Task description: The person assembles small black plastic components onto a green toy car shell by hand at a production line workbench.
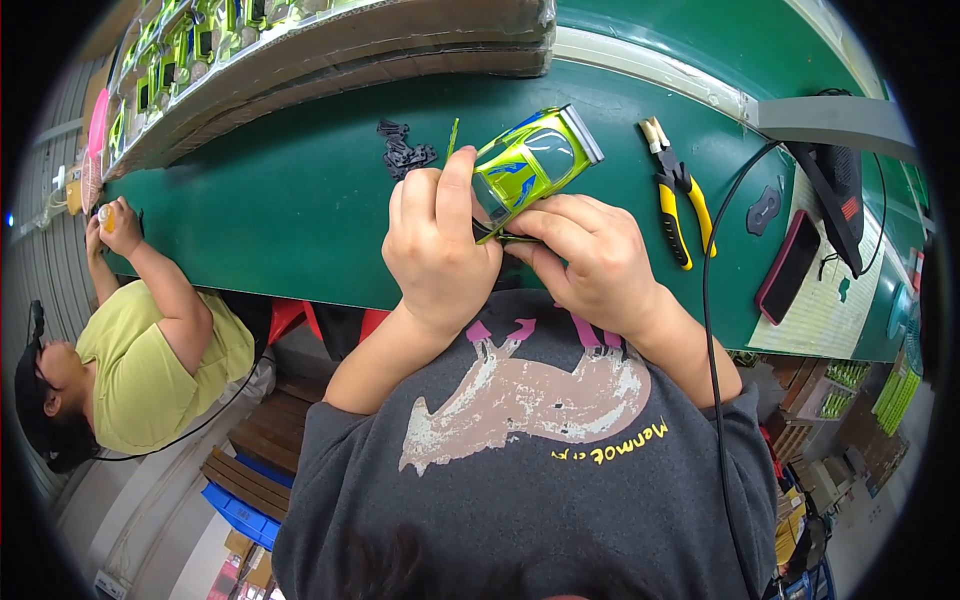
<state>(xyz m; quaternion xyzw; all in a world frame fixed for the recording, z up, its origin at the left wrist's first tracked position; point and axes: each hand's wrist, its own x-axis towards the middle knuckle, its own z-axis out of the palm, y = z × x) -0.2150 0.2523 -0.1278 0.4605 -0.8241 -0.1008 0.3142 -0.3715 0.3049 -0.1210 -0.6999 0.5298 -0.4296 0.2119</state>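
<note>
A lime-green toy car body [525,168] with blue markings, clear windows and a grey rear wing is held tilted above the green table, close to my chest. My left hand [440,240] grips its left end, the index finger reaching up along the side. The fingers of my right hand [590,250] pinch at its lower edge, where a dark piece shows; what that piece is, I cannot make out. A thin green strip [454,135] sticks up beside my left index finger. Just beyond my left hand lies a pile of small black parts [404,150].
Yellow-and-black pliers [680,200] lie right of my hands, with a black cable [708,290] beside them. Farther right are a flat dark part [764,210] and a phone [790,265]. A cardboard tray [350,50] of green car bodies stands far left. A co-worker [150,350] sits at left.
</note>
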